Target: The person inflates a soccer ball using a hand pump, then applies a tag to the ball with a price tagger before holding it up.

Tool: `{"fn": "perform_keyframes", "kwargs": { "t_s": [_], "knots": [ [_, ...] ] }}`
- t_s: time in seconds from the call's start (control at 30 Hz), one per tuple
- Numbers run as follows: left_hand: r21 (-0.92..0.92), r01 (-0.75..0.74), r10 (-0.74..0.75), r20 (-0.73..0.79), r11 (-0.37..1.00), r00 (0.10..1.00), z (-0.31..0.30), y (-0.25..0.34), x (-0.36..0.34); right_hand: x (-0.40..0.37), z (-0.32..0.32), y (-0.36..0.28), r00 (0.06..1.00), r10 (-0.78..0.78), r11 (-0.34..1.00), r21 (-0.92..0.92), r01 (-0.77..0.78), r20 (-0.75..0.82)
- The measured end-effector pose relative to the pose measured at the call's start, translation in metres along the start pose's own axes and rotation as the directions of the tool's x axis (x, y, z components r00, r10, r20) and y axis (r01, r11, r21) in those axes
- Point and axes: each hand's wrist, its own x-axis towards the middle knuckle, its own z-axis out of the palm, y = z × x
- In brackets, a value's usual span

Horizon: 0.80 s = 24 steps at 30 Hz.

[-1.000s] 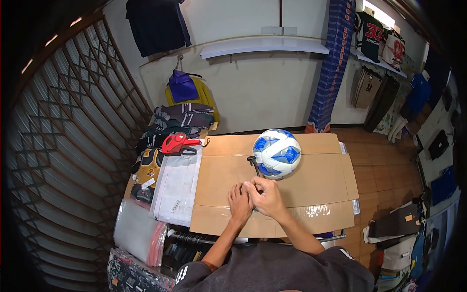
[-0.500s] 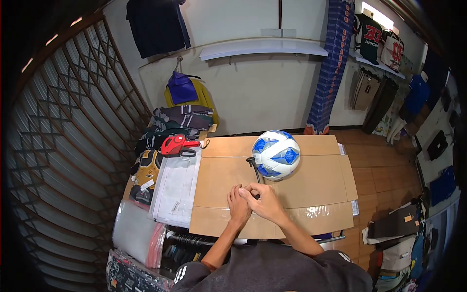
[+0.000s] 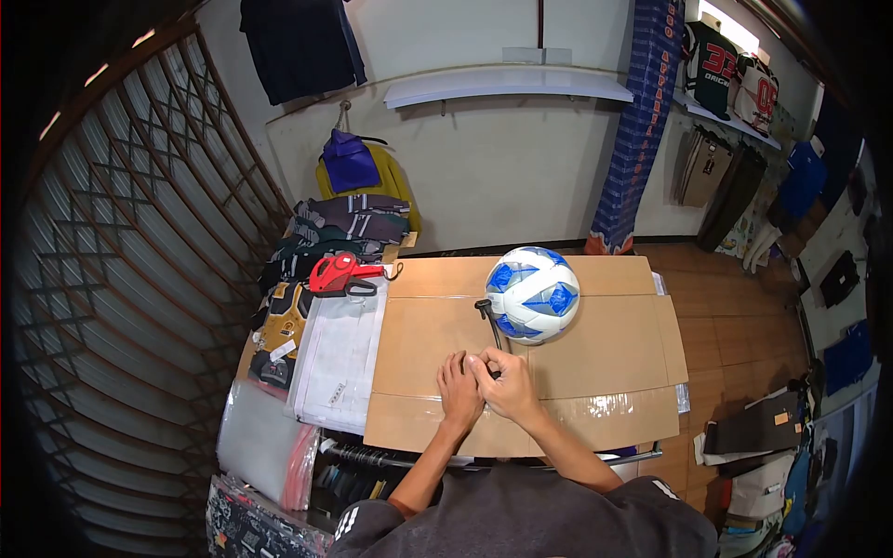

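At the far left, a metal grille (image 3: pixel 121 279) closes off that side. Beside it, clear plastic bags (image 3: pixel 260 442) hang over the table's near-left corner. A flat white packet (image 3: pixel 335 358) lies along the left edge of the cardboard sheet (image 3: pixel 605 363), with a red label gun (image 3: pixel 339 275) at its far end.

The left hand (image 3: pixel 459 391) rests on the cardboard near its front edge, fingers stretched against the other hand; I cannot tell whether it grips anything. The black pump (image 3: pixel 488 325) runs from between the 2 hands up to just beside the blue-and-white ball (image 3: pixel 532 295), which sits toward the cardboard's far edge. The right hand (image 3: pixel 507 386) is curled closed over the pump's lower end.

Right of the hands, the cardboard lies bare out to its right edge, with wooden floor (image 3: pixel 735 335) beyond.
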Motion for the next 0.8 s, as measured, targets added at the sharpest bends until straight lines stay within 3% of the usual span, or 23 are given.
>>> {"fn": "perform_keyframes", "kwargs": {
  "t_s": [0.13,0.33,0.53,0.6,0.7,0.8],
  "knots": [
    [0.015,-0.007,0.007,0.000,1.000,1.000,-0.001,0.000,0.000,-0.008,0.004,0.013,0.999,-0.025,0.998,-0.063,0.022,-0.046],
    [-0.011,-0.015,0.016,0.024,1.000,1.000,-0.002,-0.001,-0.003,-0.010,-0.010,-0.013,0.991,0.033,0.994,-0.105,-0.019,0.131],
    [0.008,-0.005,0.004,0.139,1.000,0.990,0.004,-0.011,0.003,-0.010,-0.050,-0.103,0.981,-0.141,0.984,0.129,0.125,0.132],
    [0.036,-0.043,0.041,0.057,0.998,0.998,-0.002,-0.003,-0.001,-0.008,-0.046,-0.094,0.982,-0.168,0.984,0.080,0.161,0.090],
    [-0.052,0.085,-0.078,0.119,0.995,0.990,-0.006,0.003,0.005,-0.003,-0.034,-0.069,0.988,-0.144,0.989,-0.038,0.146,0.055],
    [-0.007,0.034,-0.034,0.036,0.999,0.999,-0.003,0.003,0.001,-0.004,-0.017,-0.030,0.994,-0.102,0.992,-0.065,0.104,0.025]
  ]
}}
